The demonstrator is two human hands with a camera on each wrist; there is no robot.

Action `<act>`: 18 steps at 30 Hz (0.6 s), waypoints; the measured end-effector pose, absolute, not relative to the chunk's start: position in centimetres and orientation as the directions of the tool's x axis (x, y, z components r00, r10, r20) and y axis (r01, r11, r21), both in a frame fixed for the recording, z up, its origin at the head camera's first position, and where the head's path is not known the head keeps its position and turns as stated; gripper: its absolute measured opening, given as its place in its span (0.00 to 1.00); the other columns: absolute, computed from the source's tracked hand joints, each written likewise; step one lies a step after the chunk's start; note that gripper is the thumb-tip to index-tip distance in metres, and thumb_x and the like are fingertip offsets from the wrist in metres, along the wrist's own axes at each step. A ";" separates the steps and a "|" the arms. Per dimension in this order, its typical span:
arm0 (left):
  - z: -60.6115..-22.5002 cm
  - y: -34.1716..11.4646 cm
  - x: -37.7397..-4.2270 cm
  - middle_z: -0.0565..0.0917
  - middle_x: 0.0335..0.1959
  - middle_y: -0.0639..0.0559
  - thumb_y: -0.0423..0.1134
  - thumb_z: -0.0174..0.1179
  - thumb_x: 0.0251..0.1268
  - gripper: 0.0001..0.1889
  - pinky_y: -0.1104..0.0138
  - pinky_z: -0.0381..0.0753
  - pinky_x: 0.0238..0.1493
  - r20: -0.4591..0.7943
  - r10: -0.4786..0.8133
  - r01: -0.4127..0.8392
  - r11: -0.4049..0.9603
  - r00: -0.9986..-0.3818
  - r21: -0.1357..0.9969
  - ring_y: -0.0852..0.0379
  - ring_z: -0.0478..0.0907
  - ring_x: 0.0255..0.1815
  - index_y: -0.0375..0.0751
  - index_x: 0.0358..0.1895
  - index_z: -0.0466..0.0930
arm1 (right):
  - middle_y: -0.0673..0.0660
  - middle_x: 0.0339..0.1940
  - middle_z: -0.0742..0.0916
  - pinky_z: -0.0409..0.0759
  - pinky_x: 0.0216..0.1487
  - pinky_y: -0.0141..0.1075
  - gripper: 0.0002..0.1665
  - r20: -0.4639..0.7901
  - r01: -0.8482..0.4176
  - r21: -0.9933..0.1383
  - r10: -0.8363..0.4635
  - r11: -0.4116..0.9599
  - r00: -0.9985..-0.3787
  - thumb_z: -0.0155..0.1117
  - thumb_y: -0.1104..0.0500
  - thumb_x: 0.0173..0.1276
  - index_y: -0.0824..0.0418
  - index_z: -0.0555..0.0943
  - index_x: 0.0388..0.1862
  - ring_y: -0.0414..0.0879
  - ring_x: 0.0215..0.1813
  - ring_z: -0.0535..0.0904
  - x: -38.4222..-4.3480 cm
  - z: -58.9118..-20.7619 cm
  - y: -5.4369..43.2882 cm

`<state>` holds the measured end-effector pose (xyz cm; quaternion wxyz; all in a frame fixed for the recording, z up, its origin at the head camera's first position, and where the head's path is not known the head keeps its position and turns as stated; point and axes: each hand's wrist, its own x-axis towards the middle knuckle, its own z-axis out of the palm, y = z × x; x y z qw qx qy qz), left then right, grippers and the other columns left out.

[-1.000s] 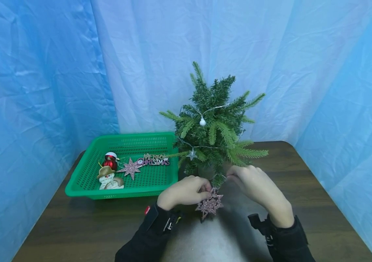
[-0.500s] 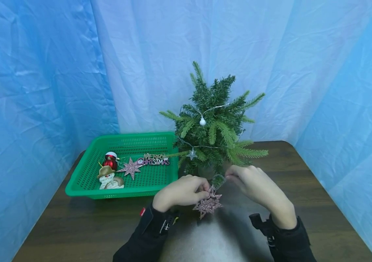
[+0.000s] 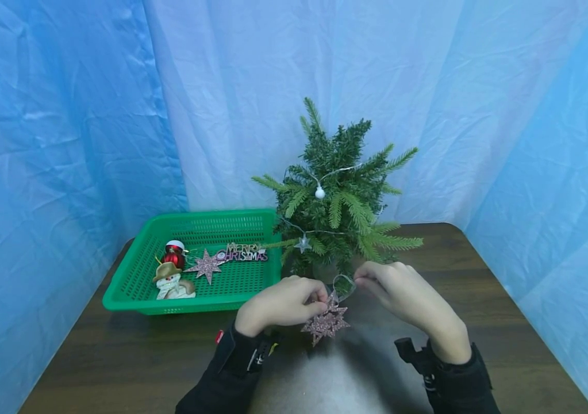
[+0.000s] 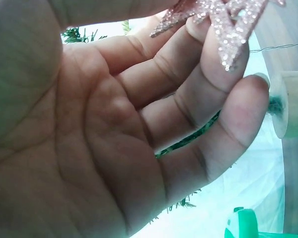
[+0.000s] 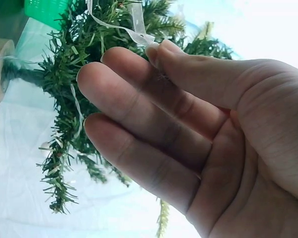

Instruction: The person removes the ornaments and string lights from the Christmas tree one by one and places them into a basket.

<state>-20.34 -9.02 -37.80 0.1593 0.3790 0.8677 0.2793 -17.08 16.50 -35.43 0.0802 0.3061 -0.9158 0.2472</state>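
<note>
A pink glitter star (image 3: 326,323) sits just nearside of the left hand (image 3: 289,302), its upper edge pinched in that grip, long axis tilted away toward the tree. Its ribbon loop (image 3: 349,292) stretches away and right to the right hand (image 3: 404,292), the grip nearer the tree (image 3: 335,213), whose branches lie just beyond.

Only the right-wrist view clearly shows thumb and forefinger nipping the ribbon, other fingers extended. A green basket (image 3: 190,307) rests left of both grips on the counter (image 3: 118,359).

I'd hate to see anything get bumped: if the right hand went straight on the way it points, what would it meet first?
Beyond the ribbon it pinches, the right hand would probably meet the tree first, at its lower branches, though the depth is hard to judge.
</note>
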 end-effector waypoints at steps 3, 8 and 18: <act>-37.6 -9.2 -20.2 0.83 0.31 0.59 0.40 0.59 0.76 0.03 0.69 0.74 0.33 -0.065 0.749 0.565 0.551 -0.660 0.614 0.65 0.71 0.23 0.48 0.44 0.82 | 0.43 0.33 0.86 0.80 0.33 0.33 0.05 0.301 -0.603 -0.401 -0.523 0.689 -0.797 0.65 0.62 0.74 0.58 0.85 0.45 0.31 0.27 0.76 -17.0 -35.3 16.5; -37.3 -9.5 -20.2 0.83 0.32 0.59 0.40 0.59 0.77 0.03 0.69 0.75 0.34 -0.074 0.751 0.553 0.546 -0.656 0.630 0.65 0.72 0.23 0.49 0.44 0.81 | 0.42 0.32 0.86 0.79 0.32 0.32 0.05 0.293 -0.601 -0.403 -0.525 0.690 -0.799 0.65 0.62 0.74 0.59 0.85 0.45 0.29 0.25 0.72 -17.0 -35.2 16.5; -36.7 -9.9 -19.7 0.83 0.34 0.61 0.41 0.59 0.77 0.03 0.69 0.76 0.35 -0.044 0.762 0.572 0.522 -0.646 0.633 0.66 0.74 0.26 0.50 0.44 0.81 | 0.43 0.32 0.86 0.79 0.32 0.31 0.06 0.307 -0.620 -0.405 -0.539 0.672 -0.785 0.66 0.62 0.73 0.60 0.86 0.45 0.28 0.26 0.74 -16.7 -35.0 16.5</act>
